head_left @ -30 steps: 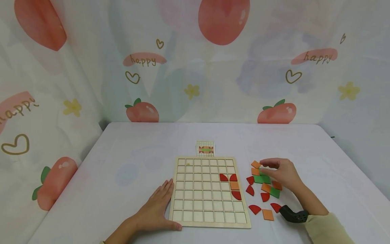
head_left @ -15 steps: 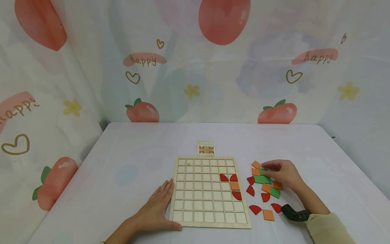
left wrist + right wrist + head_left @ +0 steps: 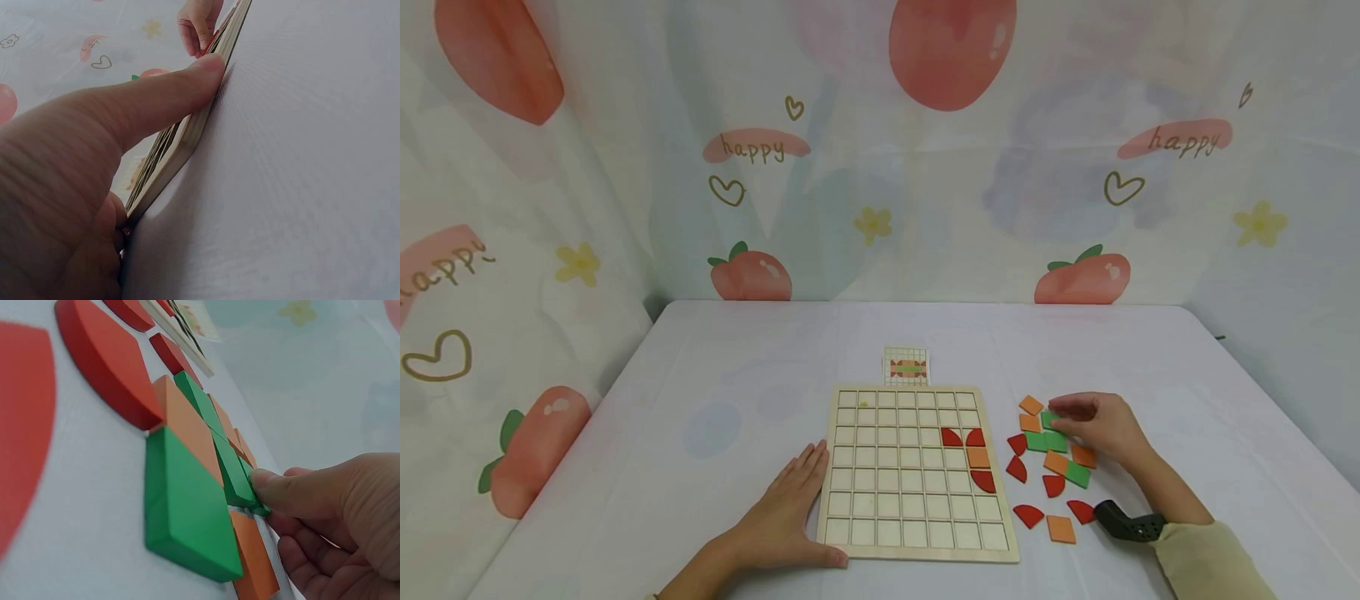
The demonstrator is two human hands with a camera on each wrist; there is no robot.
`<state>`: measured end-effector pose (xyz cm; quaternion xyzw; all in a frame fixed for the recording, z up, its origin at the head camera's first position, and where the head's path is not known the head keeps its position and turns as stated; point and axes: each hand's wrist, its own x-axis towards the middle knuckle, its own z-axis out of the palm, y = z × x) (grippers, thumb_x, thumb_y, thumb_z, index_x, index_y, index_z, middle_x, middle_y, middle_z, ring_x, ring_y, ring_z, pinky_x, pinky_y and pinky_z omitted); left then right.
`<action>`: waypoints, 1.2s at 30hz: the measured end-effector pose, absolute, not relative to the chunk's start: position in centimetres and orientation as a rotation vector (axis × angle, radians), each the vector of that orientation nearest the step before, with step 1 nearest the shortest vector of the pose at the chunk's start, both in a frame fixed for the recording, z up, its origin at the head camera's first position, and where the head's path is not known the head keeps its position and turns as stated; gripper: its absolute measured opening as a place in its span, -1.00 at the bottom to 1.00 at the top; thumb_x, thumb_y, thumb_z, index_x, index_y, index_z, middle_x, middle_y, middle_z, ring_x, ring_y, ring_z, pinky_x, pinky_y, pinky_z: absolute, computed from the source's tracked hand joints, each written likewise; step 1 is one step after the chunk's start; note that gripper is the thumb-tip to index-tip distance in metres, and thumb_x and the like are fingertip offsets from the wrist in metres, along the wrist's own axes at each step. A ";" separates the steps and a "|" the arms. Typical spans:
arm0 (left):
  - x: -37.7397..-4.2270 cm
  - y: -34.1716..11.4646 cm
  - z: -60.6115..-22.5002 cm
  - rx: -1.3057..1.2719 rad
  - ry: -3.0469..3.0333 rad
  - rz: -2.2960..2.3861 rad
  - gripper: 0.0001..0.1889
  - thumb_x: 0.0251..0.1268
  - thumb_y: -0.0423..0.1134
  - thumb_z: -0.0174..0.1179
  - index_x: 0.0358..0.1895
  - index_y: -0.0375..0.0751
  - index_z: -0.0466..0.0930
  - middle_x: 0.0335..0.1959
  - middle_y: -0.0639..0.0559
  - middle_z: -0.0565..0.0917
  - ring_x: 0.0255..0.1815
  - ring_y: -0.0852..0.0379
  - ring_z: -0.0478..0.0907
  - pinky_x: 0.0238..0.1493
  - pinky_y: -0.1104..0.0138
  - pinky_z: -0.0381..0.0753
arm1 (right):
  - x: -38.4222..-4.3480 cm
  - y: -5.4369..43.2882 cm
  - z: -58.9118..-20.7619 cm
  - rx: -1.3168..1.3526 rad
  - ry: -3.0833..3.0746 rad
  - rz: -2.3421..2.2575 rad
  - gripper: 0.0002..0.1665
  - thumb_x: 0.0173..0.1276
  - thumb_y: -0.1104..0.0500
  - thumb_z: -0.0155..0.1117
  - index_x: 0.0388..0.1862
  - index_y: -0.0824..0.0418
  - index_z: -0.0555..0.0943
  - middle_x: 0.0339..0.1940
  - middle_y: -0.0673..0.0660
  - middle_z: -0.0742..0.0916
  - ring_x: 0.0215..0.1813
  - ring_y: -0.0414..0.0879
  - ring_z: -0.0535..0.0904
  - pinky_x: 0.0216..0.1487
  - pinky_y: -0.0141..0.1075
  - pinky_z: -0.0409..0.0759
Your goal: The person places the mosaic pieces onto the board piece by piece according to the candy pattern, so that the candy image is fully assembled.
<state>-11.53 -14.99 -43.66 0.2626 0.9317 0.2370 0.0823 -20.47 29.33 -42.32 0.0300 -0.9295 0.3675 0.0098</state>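
Observation:
My left hand (image 3: 782, 508) rests at the near left corner of the wooden grid board (image 3: 917, 552), its fingers straight along the left side and its thumb against the near edge. In the left wrist view the thumb (image 3: 169, 94) lies along the board's rim (image 3: 203, 119). On the right, my right hand (image 3: 1105, 425) pinches a green square tile (image 3: 1049, 420) at the far end of a loose pile. From the right wrist view, the thumb (image 3: 265, 481) is on that tile, beside another green tile (image 3: 232, 469); the fingertips behind it are partly hidden.
Red quarter-circle tiles (image 3: 1028, 516), orange squares (image 3: 1061, 529) and further green squares (image 3: 1077, 475) lie right of the board. Several red pieces and an orange one sit in its right-hand cells. A pattern card (image 3: 906, 367) lies beyond it. A black device (image 3: 1127, 525) is on the right wrist.
My right hand has shifted slightly to the right, and the green tile at its fingertips shows more and sits a little further right. The left hand and the board have stayed put.

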 end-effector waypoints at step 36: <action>-11.6 -15.0 -43.8 0.796 2.783 0.709 0.30 -0.22 0.53 0.10 0.44 -0.34 -0.22 0.47 -0.10 -0.19 0.45 0.02 -0.32 0.36 0.07 -0.20 | -20.1 29.5 -41.9 0.215 -2.923 1.195 -0.51 0.18 0.07 0.35 0.02 0.33 0.59 -0.04 0.26 0.64 0.08 0.22 0.45 -0.08 -0.14 0.57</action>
